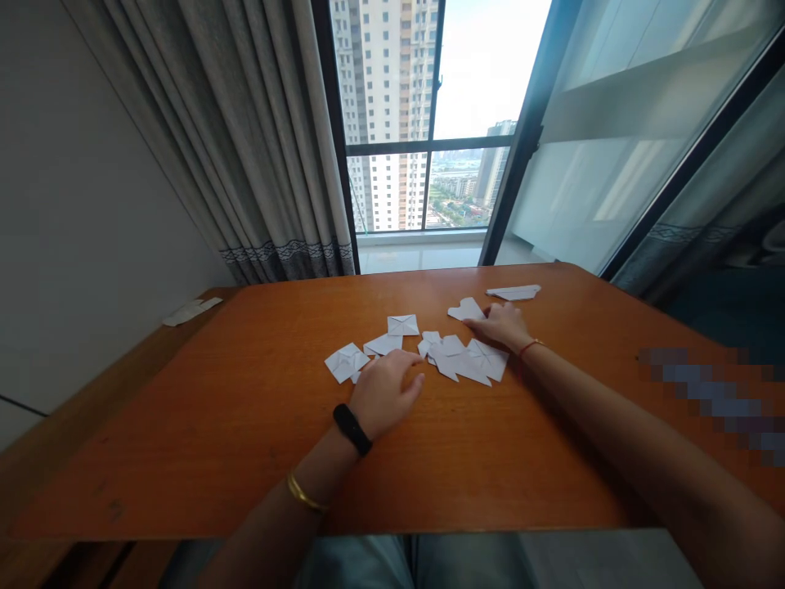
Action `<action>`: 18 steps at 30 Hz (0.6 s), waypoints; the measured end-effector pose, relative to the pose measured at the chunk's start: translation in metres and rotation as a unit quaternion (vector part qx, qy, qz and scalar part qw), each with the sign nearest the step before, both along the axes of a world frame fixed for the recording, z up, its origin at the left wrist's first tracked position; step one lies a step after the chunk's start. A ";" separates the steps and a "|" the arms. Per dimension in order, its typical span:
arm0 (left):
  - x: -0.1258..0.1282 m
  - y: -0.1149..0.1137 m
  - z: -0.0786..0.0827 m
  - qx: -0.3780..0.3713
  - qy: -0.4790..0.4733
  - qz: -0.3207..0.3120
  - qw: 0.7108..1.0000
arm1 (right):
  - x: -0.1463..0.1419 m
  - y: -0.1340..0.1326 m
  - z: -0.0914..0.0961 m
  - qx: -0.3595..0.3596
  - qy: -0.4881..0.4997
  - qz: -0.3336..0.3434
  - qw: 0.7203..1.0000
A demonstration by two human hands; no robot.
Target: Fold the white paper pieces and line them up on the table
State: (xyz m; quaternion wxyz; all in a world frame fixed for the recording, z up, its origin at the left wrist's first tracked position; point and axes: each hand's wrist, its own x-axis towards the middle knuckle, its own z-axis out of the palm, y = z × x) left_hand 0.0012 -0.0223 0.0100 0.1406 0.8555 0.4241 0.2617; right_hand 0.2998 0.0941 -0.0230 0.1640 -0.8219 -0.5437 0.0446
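Note:
Several folded white paper pieces lie scattered in the middle of an orange-brown wooden table. My left hand rests on the table just in front of them, fingers loosely curled, its fingertips touching a folded piece. A black band and a gold bangle sit on that wrist. My right hand, with a red string at the wrist, lies flat with fingers stretched toward a heart-like paper piece, touching its edge. A long folded paper lies farther back.
A white paper strip lies on a lower wooden ledge at the left. Grey curtains and a tall window stand behind the table. A wall closes the left side. A blurred patch covers something at the right edge.

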 end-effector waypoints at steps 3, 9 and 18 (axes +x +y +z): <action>-0.008 0.014 -0.007 0.004 0.049 0.065 0.997 | -0.020 -0.017 0.002 -0.033 0.015 0.037 0.999; -0.040 0.049 -0.021 -0.043 0.159 0.273 0.948 | -0.037 -0.046 0.013 0.068 -0.052 0.034 0.996; -0.031 0.051 -0.030 -0.043 0.060 0.139 0.988 | -0.058 -0.067 0.020 -0.085 -0.011 0.206 0.975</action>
